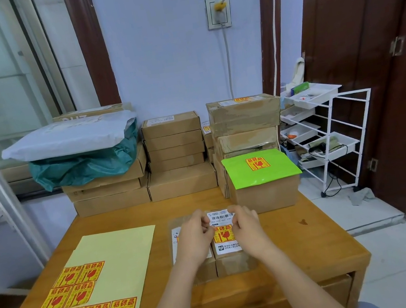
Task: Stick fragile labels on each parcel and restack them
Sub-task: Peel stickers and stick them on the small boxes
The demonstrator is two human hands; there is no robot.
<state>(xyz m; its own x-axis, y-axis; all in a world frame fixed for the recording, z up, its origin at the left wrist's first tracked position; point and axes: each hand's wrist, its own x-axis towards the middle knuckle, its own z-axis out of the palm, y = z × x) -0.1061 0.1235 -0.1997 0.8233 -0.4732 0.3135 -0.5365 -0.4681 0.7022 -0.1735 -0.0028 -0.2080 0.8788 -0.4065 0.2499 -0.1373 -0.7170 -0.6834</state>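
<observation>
Nearby, label sheet [105, 281] beside parcel [230, 258]

Left forearm [164, 303]: bare, enters from the lower edge, angled up and to the right.
Right forearm [293, 278]: bare, enters from the lower edge, angled up and to the left.
Left hand [196, 237]: palm down, fingers curled, fingertips [203, 220] at the top, pointing toward the right hand.
Right hand [245, 227]: palm down, fingers curled inward toward the left hand.
Spacing: hands close together, a narrow gap between the fingertips.
Grip state: pinch contact cannot be confirmed.
</observation>
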